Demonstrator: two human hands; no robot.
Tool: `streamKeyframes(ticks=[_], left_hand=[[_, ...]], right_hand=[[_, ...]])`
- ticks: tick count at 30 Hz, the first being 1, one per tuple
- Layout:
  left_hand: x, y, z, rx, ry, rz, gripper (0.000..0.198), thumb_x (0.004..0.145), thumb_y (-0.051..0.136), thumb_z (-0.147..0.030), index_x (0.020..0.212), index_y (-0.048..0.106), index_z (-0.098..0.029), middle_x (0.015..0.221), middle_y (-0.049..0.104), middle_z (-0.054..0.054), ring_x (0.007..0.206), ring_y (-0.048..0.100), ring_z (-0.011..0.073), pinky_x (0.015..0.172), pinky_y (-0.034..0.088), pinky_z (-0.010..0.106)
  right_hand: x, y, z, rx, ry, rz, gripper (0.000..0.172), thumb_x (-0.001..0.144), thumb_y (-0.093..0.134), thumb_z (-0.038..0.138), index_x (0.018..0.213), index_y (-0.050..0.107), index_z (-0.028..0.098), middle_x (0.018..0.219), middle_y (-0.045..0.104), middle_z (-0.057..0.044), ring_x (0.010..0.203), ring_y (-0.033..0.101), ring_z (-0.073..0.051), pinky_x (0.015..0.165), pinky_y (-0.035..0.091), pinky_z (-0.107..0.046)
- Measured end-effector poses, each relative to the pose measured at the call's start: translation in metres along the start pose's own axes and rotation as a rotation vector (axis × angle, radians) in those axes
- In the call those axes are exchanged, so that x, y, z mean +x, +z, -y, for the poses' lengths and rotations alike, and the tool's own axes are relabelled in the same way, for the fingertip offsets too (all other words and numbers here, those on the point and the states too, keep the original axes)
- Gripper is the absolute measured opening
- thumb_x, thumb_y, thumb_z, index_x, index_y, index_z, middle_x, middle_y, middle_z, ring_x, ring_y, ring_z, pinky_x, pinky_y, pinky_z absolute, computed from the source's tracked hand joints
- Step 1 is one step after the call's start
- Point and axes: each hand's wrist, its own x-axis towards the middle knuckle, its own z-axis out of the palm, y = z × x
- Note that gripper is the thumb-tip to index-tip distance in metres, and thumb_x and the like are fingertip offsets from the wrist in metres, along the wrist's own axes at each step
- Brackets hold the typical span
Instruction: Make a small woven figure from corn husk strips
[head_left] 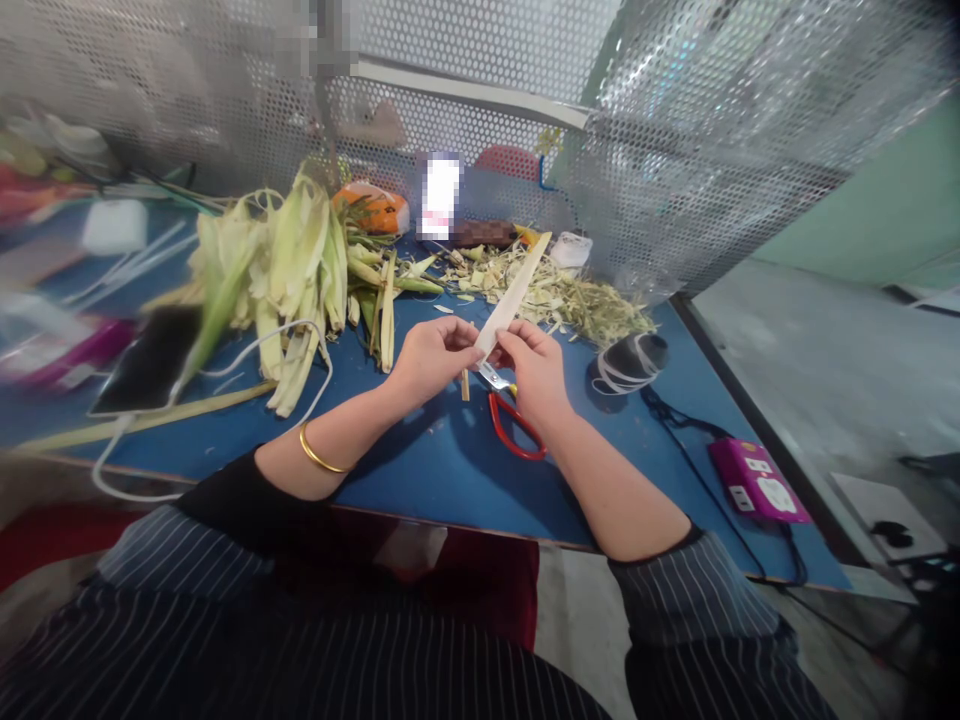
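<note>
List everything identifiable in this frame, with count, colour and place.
Table: one, blue, centre
Pale strip: one, cream, above the table
Scissors: one, red handles, by the strip's near end
Husk leaves: many, pale green, table's left
Scraps: many, yellowish, table's back right
Roll: one, black with white cord, right
Box: one, magenta, table's right
Phone: one, black, left
Cable: count unclear, white, left
Packet: one, orange, behind the leaves
Lit screen: one, white, table's back
Mesh: count unclear, silver, background
Bracelet: one, gold, left forearm
Left hand: one, bare, on the strip
Right hand: one, bare, on the strip
</note>
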Motion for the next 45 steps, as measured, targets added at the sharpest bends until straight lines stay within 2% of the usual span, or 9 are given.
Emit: streamKeyframes(ticks=[8, 13, 21, 25, 30, 36, 38, 42, 45], left_hand=[[-0.001, 0.002, 0.0, 0.034, 0.002, -0.099, 0.014, 0.073, 0.065, -0.021, 0.085, 0.061, -0.015, 0.072, 0.069, 0.003, 0.065, 0.07, 0.0151, 0.057, 0.053, 0.022], [-0.001, 0.001, -0.003, 0.037, -0.004, -0.109, 0.015, 0.075, 0.061, -0.018, 0.09, 0.059, -0.017, 0.068, 0.068, 0.001, 0.063, 0.07, 0.0161, 0.053, 0.053, 0.022], [0.0, -0.001, -0.007, 0.013, 0.001, -0.087, 0.022, 0.075, 0.061, -0.016, 0.096, 0.056, -0.018, 0.069, 0.067, 0.001, 0.062, 0.068, 0.0133, 0.052, 0.05, 0.021], [0.0, -0.004, -0.011, -0.003, -0.025, -0.077, 0.032, 0.074, 0.067, -0.027, 0.103, 0.059, -0.017, 0.075, 0.066, 0.002, 0.063, 0.064, 0.0118, 0.048, 0.046, 0.019], [0.002, -0.004, -0.01, -0.007, -0.038, -0.125, 0.022, 0.072, 0.07, -0.033, 0.079, 0.064, -0.013, 0.066, 0.063, 0.002, 0.056, 0.057, 0.0099, 0.047, 0.044, 0.02], [0.008, -0.002, 0.001, -0.047, -0.008, -0.284, 0.019, 0.074, 0.066, -0.033, 0.078, 0.066, -0.014, 0.063, 0.063, 0.001, 0.053, 0.056, 0.0109, 0.048, 0.045, 0.022], [0.005, -0.003, 0.0, 0.007, -0.012, -0.282, 0.023, 0.077, 0.064, -0.038, 0.072, 0.064, -0.015, 0.063, 0.064, 0.002, 0.053, 0.056, 0.0116, 0.049, 0.045, 0.023], [-0.005, -0.005, -0.01, 0.478, 0.238, -0.257, 0.04, 0.081, 0.061, -0.045, 0.051, 0.055, -0.019, 0.052, 0.058, 0.003, 0.055, 0.054, 0.0135, 0.061, 0.044, 0.028], [-0.003, -0.006, -0.02, 0.708, 0.559, -0.104, 0.016, 0.08, 0.063, -0.037, 0.079, 0.07, -0.022, 0.085, 0.071, 0.007, 0.086, 0.061, 0.0209, 0.085, 0.043, 0.034]], right_hand=[[-0.003, 0.0, 0.0, -0.201, -0.029, 0.047, 0.012, 0.073, 0.063, 0.026, 0.067, 0.057, 0.019, 0.059, 0.058, 0.003, 0.057, 0.055, -0.011, 0.056, 0.045, -0.025], [-0.002, -0.002, 0.003, -0.197, -0.042, 0.064, 0.004, 0.072, 0.06, 0.022, 0.074, 0.061, 0.019, 0.066, 0.063, 0.002, 0.06, 0.057, -0.012, 0.055, 0.047, -0.025], [0.0, -0.004, 0.005, -0.139, -0.065, 0.075, 0.016, 0.073, 0.057, 0.018, 0.088, 0.062, 0.02, 0.075, 0.066, 0.001, 0.062, 0.058, -0.011, 0.056, 0.046, -0.025], [-0.001, -0.007, 0.009, -0.21, -0.081, 0.16, 0.007, 0.072, 0.055, 0.017, 0.076, 0.06, 0.019, 0.064, 0.06, 0.003, 0.057, 0.053, -0.01, 0.056, 0.043, -0.025], [-0.003, -0.008, 0.01, -0.414, -0.202, 0.217, 0.01, 0.073, 0.054, 0.015, 0.065, 0.055, 0.02, 0.057, 0.05, 0.005, 0.054, 0.045, -0.009, 0.053, 0.037, -0.024], [-0.005, 0.001, -0.002, -0.132, 0.074, 0.203, 0.016, 0.073, 0.065, 0.033, 0.078, 0.057, 0.02, 0.065, 0.063, 0.002, 0.059, 0.061, -0.014, 0.054, 0.047, -0.026], [-0.003, -0.001, -0.002, -0.091, 0.045, 0.116, 0.016, 0.074, 0.064, 0.034, 0.077, 0.059, 0.019, 0.063, 0.062, 0.002, 0.056, 0.06, -0.013, 0.054, 0.048, -0.026], [0.007, -0.014, 0.001, -0.267, -0.143, -0.06, 0.016, 0.078, 0.061, 0.033, 0.07, 0.061, 0.02, 0.059, 0.06, 0.002, 0.05, 0.057, -0.012, 0.055, 0.047, -0.027], [0.012, -0.021, 0.006, -0.394, -0.184, -0.015, 0.015, 0.076, 0.063, 0.031, 0.067, 0.061, 0.02, 0.054, 0.058, 0.003, 0.048, 0.056, -0.012, 0.054, 0.045, -0.027]])
